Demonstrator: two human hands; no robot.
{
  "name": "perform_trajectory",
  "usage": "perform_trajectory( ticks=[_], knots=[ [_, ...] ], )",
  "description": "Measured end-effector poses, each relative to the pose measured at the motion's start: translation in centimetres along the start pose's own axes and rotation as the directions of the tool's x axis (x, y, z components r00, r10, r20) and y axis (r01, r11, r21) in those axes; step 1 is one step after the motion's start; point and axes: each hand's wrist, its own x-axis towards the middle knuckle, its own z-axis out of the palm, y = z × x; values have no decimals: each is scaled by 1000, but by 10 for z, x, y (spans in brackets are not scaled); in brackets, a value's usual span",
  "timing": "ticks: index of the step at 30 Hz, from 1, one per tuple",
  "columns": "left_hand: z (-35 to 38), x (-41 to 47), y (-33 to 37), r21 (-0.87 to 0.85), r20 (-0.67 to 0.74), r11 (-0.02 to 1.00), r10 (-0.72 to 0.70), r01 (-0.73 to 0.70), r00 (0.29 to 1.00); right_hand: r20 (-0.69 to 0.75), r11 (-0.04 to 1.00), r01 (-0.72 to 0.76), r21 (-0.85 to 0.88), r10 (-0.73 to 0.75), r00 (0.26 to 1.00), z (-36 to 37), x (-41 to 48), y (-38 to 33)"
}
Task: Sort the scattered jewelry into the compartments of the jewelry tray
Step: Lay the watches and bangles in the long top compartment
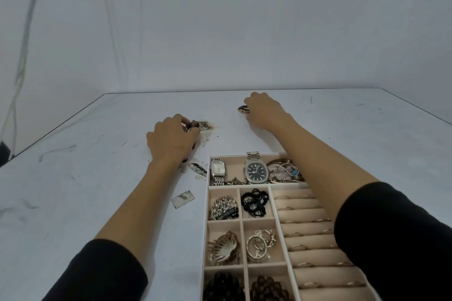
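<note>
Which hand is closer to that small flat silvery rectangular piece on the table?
Left. The left hand sits just beyond the small flat silvery rectangular piece; the right hand is farther off, beyond and rightward.

Place: a bare staged set rather than a lived-in room, as far as I can tell.
Backdrop: creased white cloth sheet (220,19) hanging behind my table, from ten to two o'clock.
Surface: flat white tabletop (342,117), scuffed with dark marks at nine o'clock.
Goods: white-framed, beige-lined jewelry tray (208,203) at five o'clock.
</note>
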Motion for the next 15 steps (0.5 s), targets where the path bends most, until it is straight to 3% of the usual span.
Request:
perform_trajectory(
  ticks=[4, 11, 15],
  knots=[
    [-1, -1, 1, 17, 7, 1000, 25, -25, 1000, 21, 1000, -12, -12, 12, 1000, 4, 5, 5],
    [-2, -4, 1, 35, 0, 999, 36, -36, 999, 98, 978, -119, 172, 103, 990, -4, 7, 12],
    [-7, -7, 4, -85, -5, 996, -20, 19, 1000, 123, 959, -156, 238, 129, 984, -11, 4, 14]
  ],
)
